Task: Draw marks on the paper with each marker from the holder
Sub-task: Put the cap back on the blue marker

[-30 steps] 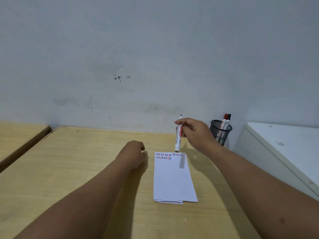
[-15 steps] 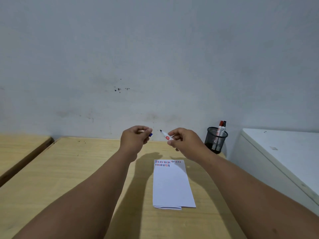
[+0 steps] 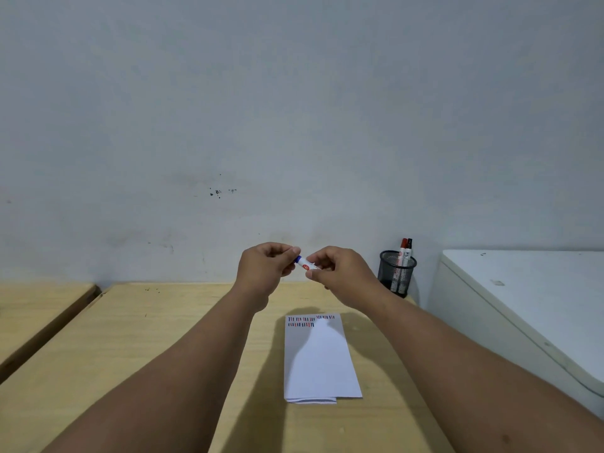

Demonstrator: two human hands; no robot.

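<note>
A white marker (image 3: 305, 264) with a blue cap is held level in the air between both hands, above the far end of the table. My left hand (image 3: 264, 273) pinches the blue cap end; my right hand (image 3: 340, 273) grips the white barrel. The cap sits against the barrel. A folded white paper (image 3: 318, 361) lies on the table below, with short red, blue and black strokes along its far edge. A black mesh holder (image 3: 396, 273) at the back right holds a red-capped marker (image 3: 403, 248) and a black-capped marker (image 3: 409, 248).
The wooden table (image 3: 147, 338) ends at a grey wall. A white cabinet top (image 3: 536, 299) stands close on the right. A second wooden surface (image 3: 36, 308) lies to the left across a narrow gap.
My right hand lifted the uncapped marker off the paper and turned it level. My left hand rose from the table with the blue cap, and cap and marker tip have come together.
</note>
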